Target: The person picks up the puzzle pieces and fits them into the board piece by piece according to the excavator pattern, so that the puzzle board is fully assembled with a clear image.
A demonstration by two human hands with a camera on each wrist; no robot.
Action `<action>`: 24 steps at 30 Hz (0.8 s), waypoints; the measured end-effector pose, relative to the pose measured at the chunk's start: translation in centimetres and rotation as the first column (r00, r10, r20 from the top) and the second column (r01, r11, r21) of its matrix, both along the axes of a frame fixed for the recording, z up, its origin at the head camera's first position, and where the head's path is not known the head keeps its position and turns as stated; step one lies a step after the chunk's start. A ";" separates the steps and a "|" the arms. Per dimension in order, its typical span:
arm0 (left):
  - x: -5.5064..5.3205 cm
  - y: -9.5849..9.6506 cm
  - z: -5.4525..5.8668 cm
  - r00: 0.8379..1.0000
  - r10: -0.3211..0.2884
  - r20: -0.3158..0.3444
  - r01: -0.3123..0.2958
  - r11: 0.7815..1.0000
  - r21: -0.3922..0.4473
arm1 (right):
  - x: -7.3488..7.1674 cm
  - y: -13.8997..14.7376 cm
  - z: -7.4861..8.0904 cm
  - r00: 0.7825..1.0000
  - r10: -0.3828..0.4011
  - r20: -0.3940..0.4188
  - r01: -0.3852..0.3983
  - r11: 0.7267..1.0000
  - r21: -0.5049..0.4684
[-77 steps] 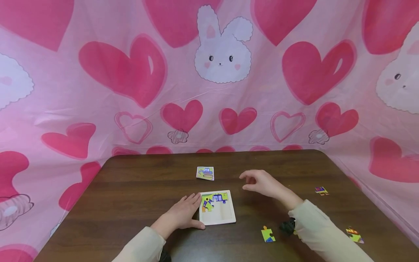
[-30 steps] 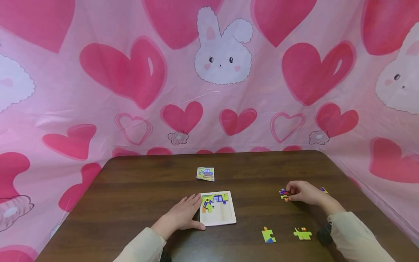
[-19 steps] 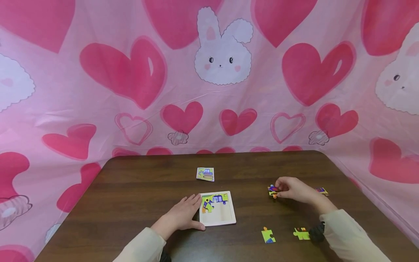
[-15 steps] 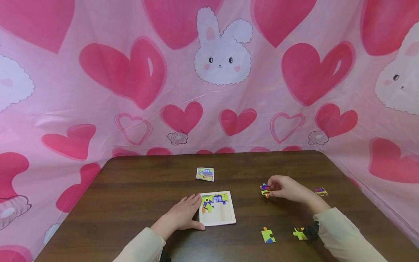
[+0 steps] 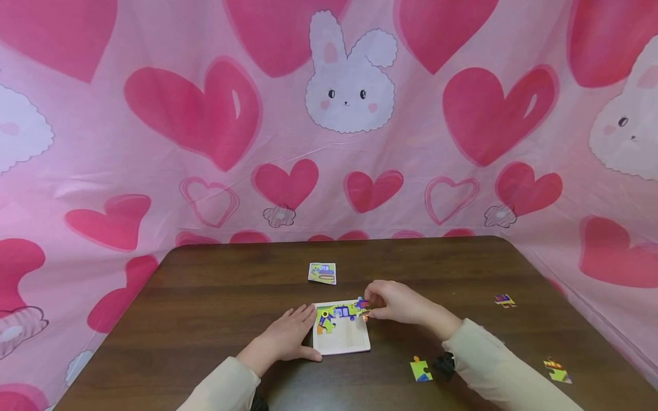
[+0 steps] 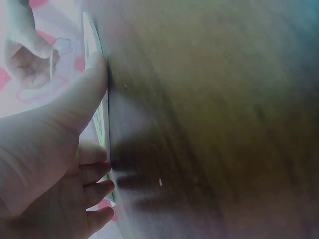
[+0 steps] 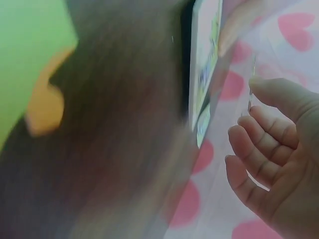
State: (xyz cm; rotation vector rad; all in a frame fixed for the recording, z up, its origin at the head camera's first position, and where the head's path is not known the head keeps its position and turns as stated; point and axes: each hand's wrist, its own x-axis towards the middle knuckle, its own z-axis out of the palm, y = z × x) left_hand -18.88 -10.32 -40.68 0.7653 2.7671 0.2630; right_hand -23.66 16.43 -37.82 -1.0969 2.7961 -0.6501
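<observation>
My left hand (image 5: 288,334) rests on the table along the left side of a pale wooden puzzle tray (image 5: 341,343). Its fingers lie straight at the tray's edge, with the thumb near the lower left corner. Several joined pieces with a yellow-green and blue vehicle picture fill the tray's upper part. Over the tray's upper right side, my right hand (image 5: 398,302) pinches a colourful puzzle piece (image 5: 362,304) between thumb and fingers. In the right wrist view this held puzzle piece (image 7: 252,92) appears edge-on, raised off the table.
A small picture card (image 5: 322,273) lies beyond the tray. Loose pieces lie to the right: a green one (image 5: 421,370) near my right wrist, a yellow and red one (image 5: 557,371), and a purple one (image 5: 505,300) farther back. The right sleeve covers some of the table.
My right hand has reached right, picked up a puzzle piece and carried it left to the tray. My left hand has stayed at the tray's side.
</observation>
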 end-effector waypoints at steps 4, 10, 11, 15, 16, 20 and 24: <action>0.0 0.0 0.0 1.000 -0.001 -0.002 0.001 1.000 0.000 | 0.3 -2.0 -0.6 1.000 0.029 0.000 -0.029 1.000 0.002; 0.0 -0.1 -0.1 1.000 -0.013 -0.021 0.013 1.000 0.002 | 0.5 -3.9 -1.8 0.999 0.051 0.019 -0.051 0.999 -0.006; 0.0 -0.1 -0.1 1.000 -0.013 -0.020 0.013 1.000 0.004 | 0.5 -4.1 -2.0 0.998 0.051 0.023 -0.051 0.999 -0.006; 0.0 -0.1 -0.1 1.000 -0.010 -0.011 0.010 1.000 0.012 | 0.5 -4.7 -2.7 0.999 0.049 0.021 -0.049 0.999 0.003; 0.0 -0.1 -0.1 1.000 -0.009 -0.009 0.009 1.000 0.013 | 0.4 -4.8 -2.8 0.999 0.049 0.016 -0.049 0.999 0.008; 0.0 -0.1 -0.1 1.000 -0.009 -0.011 0.009 1.000 0.007 | 0.3 -5.0 -3.0 0.999 0.046 0.000 -0.046 0.999 0.025; 0.0 -0.1 -0.2 1.000 -0.011 -0.015 0.011 1.000 0.002 | 0.2 -5.2 -3.0 0.999 0.035 0.009 -0.036 0.998 0.045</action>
